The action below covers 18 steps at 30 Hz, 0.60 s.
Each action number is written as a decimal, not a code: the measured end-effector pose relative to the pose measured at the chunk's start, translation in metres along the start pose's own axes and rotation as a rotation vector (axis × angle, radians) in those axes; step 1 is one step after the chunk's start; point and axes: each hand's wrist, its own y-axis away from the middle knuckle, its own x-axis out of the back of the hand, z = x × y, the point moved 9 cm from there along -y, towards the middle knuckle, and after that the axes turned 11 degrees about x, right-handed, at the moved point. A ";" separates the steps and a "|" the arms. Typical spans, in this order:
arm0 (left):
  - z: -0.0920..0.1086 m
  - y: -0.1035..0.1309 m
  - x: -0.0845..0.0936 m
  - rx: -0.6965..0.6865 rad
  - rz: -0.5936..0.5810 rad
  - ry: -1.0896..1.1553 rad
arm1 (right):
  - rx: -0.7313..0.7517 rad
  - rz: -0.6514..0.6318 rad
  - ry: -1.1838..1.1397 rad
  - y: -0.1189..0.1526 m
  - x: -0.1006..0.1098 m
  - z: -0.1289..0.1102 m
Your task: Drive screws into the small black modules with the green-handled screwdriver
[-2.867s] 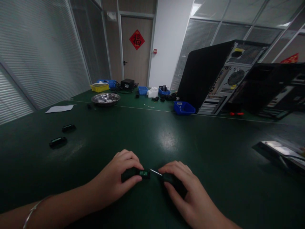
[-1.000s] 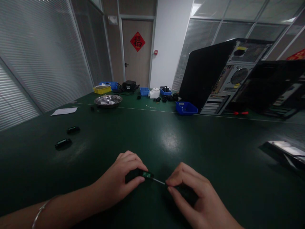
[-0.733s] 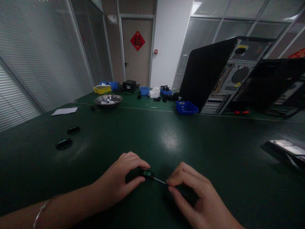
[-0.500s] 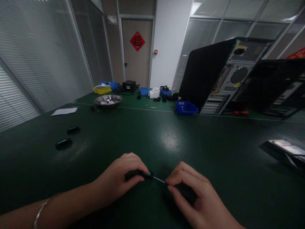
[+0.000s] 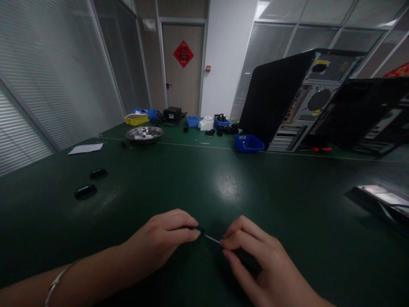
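My left hand [image 5: 171,234] pinches a small black part [image 5: 201,231] just above the green table, its fingers covering most of it. Facing it from the right, my right hand [image 5: 258,256] is closed around a screwdriver, whose handle is largely hidden in the fingers. Its thin metal shaft [image 5: 212,238] points left, with the tip at the end of the black part. Whether the tip sits in a screw is too small to tell. Two similar black pieces, a nearer one [image 5: 85,192] and a farther one [image 5: 98,172], lie on the table to the left.
A metal bowl [image 5: 144,134] and a white paper [image 5: 85,149] are at the back left. A blue bin [image 5: 249,144] stands before a black computer tower [image 5: 277,94]. A metallic, flat item [image 5: 385,196] lies at right. Small trays and a black box [image 5: 172,113] line the back.
My left fingers have shifted on the black part, the thumb now lying higher and covering more of it. The screwdriver stays at the part's end; my right hand has barely moved.
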 end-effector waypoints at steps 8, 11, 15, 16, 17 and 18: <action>0.022 0.003 0.002 -0.181 0.020 -0.128 | 0.286 0.068 0.428 0.003 -0.002 -0.029; 0.027 0.005 0.001 -0.209 0.033 -0.115 | 0.309 0.167 0.469 0.005 0.001 -0.035; 0.026 0.002 0.002 -0.165 0.084 -0.053 | 0.284 0.169 0.452 0.005 0.000 -0.034; 0.025 0.000 0.003 -0.150 0.101 -0.026 | 0.283 0.167 0.445 0.005 0.000 -0.034; 0.024 -0.001 0.004 -0.134 0.116 0.000 | 0.282 0.168 0.438 0.005 0.000 -0.034; 0.023 -0.002 0.005 -0.120 0.125 0.020 | 0.280 0.170 0.431 0.005 0.000 -0.033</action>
